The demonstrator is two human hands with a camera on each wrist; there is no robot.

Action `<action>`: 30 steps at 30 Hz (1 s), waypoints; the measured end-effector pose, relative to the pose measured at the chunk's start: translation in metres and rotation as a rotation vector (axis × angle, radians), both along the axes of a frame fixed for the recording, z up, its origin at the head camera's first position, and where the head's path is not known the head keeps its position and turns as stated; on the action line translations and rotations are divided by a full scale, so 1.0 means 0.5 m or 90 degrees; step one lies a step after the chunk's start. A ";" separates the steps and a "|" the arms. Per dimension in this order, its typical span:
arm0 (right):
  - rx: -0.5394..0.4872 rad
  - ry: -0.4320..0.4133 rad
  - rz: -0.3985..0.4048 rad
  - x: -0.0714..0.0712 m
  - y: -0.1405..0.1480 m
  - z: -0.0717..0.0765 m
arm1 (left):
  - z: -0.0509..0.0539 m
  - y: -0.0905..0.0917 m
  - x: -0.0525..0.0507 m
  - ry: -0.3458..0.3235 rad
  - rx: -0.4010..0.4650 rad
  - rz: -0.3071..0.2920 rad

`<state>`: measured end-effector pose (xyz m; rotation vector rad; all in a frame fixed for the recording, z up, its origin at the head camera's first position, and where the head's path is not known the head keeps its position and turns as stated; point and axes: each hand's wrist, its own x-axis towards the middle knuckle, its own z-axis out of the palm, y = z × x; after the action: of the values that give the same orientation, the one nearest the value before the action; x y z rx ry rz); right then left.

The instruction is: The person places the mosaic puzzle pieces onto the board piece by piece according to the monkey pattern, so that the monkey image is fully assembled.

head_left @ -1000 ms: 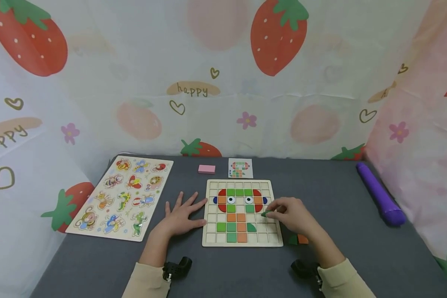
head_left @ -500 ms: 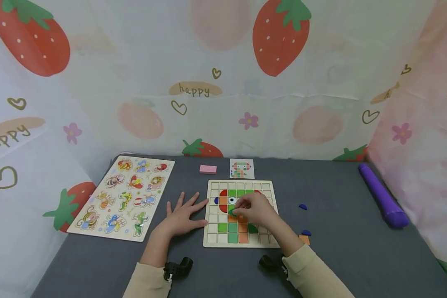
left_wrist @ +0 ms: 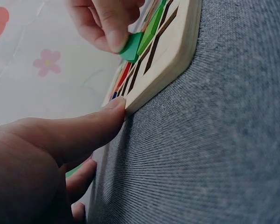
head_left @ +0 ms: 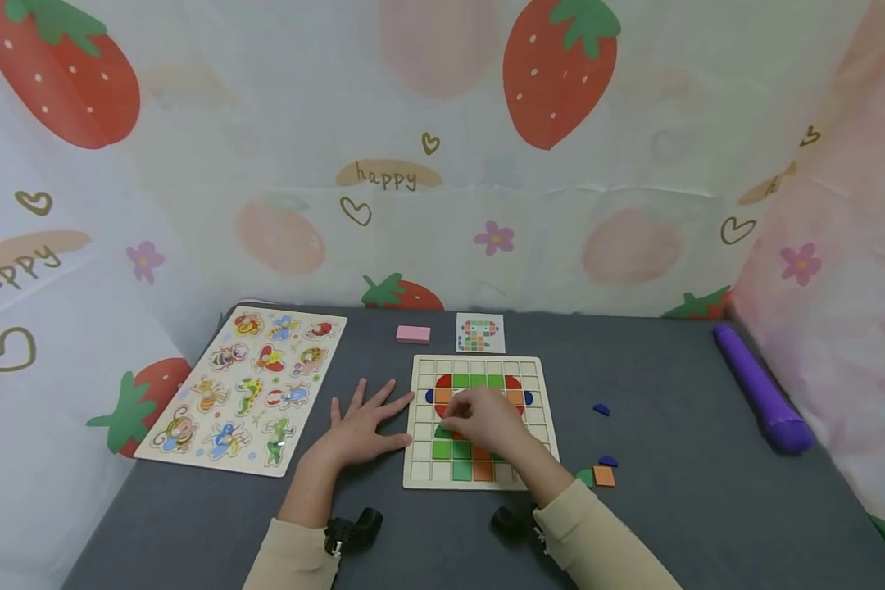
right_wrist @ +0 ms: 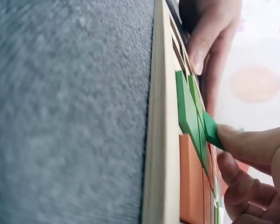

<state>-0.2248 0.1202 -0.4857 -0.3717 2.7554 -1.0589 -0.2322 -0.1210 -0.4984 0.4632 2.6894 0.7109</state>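
My right hand (head_left: 487,419) pinches a green quarter-circle tile (head_left: 442,431) between thumb and fingertips, over the left part of a wooden grid board (head_left: 418,471). In the left wrist view this tile (left_wrist: 131,47) is tilted beside a lighter green square tile (left_wrist: 150,32). The right wrist view has the thumb pressed on the tile (right_wrist: 211,129). Red, orange, green and blue tiles fill many of the board's cells; my right hand hides some. My left hand (head_left: 361,430) lies with fingers spread on the table, its thumb touching the board's left edge.
Right of the board lie two blue half-circle tiles (head_left: 601,409), an orange square tile (head_left: 603,476) and a green tile (head_left: 585,478). A pattern card (head_left: 480,333) and a pink block (head_left: 413,334) sit behind it. An insect puzzle board (head_left: 224,389) is left, a purple cylinder (head_left: 763,389) far right.
My right hand has carried the green quarter-circle tile from the board's right side leftward across it, uncovering the loose tiles at right. My left hand has stayed in place.
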 end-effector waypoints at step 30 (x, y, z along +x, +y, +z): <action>-0.070 -0.003 -0.067 0.036 0.053 0.024 | -0.004 0.004 -0.004 0.001 -0.006 0.005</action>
<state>-0.2068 0.1468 -0.4735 -0.2395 2.7467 -1.2391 -0.2340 -0.1189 -0.5003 0.4508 2.6966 0.7008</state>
